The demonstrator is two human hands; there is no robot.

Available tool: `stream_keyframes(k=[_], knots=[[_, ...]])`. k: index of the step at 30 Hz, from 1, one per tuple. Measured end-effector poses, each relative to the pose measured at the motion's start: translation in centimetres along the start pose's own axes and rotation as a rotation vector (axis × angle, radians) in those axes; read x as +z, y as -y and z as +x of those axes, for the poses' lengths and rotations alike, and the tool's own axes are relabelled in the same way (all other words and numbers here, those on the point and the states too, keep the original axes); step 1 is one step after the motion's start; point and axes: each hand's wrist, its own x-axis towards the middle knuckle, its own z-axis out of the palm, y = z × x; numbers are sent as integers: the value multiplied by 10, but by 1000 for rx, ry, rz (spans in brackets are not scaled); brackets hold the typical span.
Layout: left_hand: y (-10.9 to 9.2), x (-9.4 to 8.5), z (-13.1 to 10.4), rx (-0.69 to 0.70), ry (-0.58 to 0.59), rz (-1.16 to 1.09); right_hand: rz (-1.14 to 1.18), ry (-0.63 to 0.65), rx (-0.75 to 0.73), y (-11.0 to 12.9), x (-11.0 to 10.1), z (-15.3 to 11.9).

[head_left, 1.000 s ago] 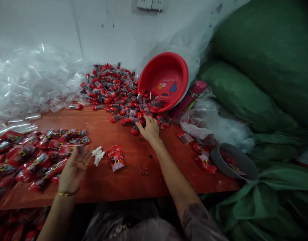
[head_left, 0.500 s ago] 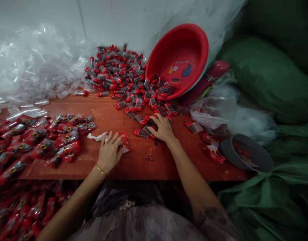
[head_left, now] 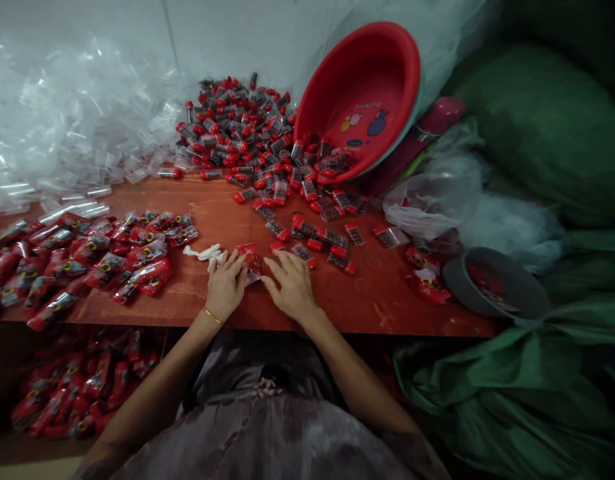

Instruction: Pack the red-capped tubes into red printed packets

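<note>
My left hand (head_left: 226,285), a gold bangle on its wrist, lies low on the table with its fingers stretched out. Its fingertips rest at the edge of a small red printed packet (head_left: 250,257). A crumpled white scrap (head_left: 206,254) lies just to the left of those fingers. On the packet's other side is my right hand (head_left: 293,288), fingers extended and thumb apart, with nothing visibly held. Beyond its fingertips lie several small clear tubes with red caps and dark contents, one tube (head_left: 341,263) being off to the right.
A heap of red-capped tubes (head_left: 237,133) spreads before a tilted red basin (head_left: 372,73). Filled red packets (head_left: 107,257) cover the table's left side, with clear empty tubes (head_left: 77,113) behind. A grey bowl (head_left: 455,283) and plastic bags (head_left: 507,233) are at the right.
My right hand has moved left and nearer to me, from the loose tubes to beside the red packet. Several tubes now lie closer in. My left hand stays by the packet; the view has shifted slightly.
</note>
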Motion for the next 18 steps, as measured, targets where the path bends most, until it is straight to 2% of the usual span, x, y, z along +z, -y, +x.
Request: stream_keyframes(k=[3,6,9,14,18], knots=[[4,-5,-5,4,-62,6,-28,92,-28,15,21,4],[6,-8,-10,17,-18,60,-21,129,-14,12,35,5],[5,-9,-13,9,-10,55,23,118,-1,9,36,4],[2,-13,-11,-57,-105,7,68,138,-29,15,30,5],[4,-12,-12,-56,-50,38,47,147,-25,17,34,7]])
